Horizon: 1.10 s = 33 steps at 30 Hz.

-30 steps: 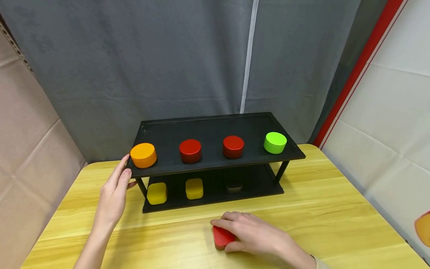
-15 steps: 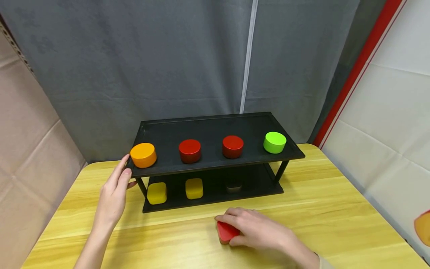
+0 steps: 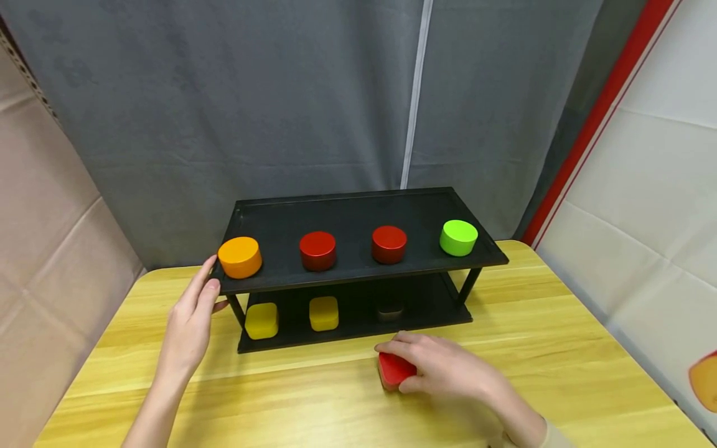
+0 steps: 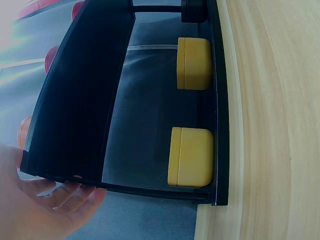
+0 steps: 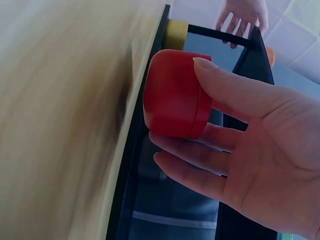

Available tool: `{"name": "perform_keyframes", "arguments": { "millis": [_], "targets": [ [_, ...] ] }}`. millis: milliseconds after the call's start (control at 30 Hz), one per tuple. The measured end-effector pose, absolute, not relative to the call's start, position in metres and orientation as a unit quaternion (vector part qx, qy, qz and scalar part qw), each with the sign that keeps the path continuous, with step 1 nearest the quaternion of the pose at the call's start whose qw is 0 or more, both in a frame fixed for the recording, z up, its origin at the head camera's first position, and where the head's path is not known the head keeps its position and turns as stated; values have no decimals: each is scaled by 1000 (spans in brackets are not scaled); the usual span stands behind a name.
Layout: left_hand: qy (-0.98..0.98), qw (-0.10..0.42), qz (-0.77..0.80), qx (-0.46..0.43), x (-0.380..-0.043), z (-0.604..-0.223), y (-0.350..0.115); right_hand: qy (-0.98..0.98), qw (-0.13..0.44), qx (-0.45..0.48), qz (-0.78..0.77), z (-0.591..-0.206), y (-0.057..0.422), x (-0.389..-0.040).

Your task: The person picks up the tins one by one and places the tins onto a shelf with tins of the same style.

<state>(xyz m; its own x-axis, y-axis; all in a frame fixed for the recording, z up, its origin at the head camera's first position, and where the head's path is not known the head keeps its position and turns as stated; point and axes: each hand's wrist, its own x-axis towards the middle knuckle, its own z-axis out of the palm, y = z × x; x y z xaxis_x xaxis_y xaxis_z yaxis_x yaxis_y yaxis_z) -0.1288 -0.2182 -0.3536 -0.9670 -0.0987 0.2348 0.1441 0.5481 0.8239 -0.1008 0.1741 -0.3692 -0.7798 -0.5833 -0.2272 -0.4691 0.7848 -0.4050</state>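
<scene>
A black two-tier shelf (image 3: 358,211) stands on the table. My left hand (image 3: 187,330) grips the left end of its upper tier, next to an orange round container (image 3: 239,257); in the left wrist view its fingers (image 4: 75,200) curl against the tier's edge. My right hand (image 3: 448,367) pinches a red rounded-square box (image 3: 396,369) in front of the lower tier. The right wrist view shows the lid seam of this box (image 5: 172,95), with the thumb on one side and fingers on the other.
Two red round containers (image 3: 318,251) and a green one (image 3: 459,238) line the upper tier. Below stand two yellow rounded-square boxes (image 3: 262,321) and a dark one (image 3: 390,311) in shadow. Wood table (image 3: 269,398) lies in front; a grey curtain (image 3: 252,99) hangs behind.
My right hand has carried the red box to the right and away from me, closer to the shelf's lower tier. The left hand has stayed on the shelf.
</scene>
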Motion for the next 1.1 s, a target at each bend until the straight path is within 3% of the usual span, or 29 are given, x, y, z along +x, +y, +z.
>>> {"name": "perform_keyframes", "arguments": {
  "millis": [1100],
  "targets": [
    [-873,136,-468,-21,-128,-354,-220,948,146,-203,-199,-365,236,-133]
  ]
}}
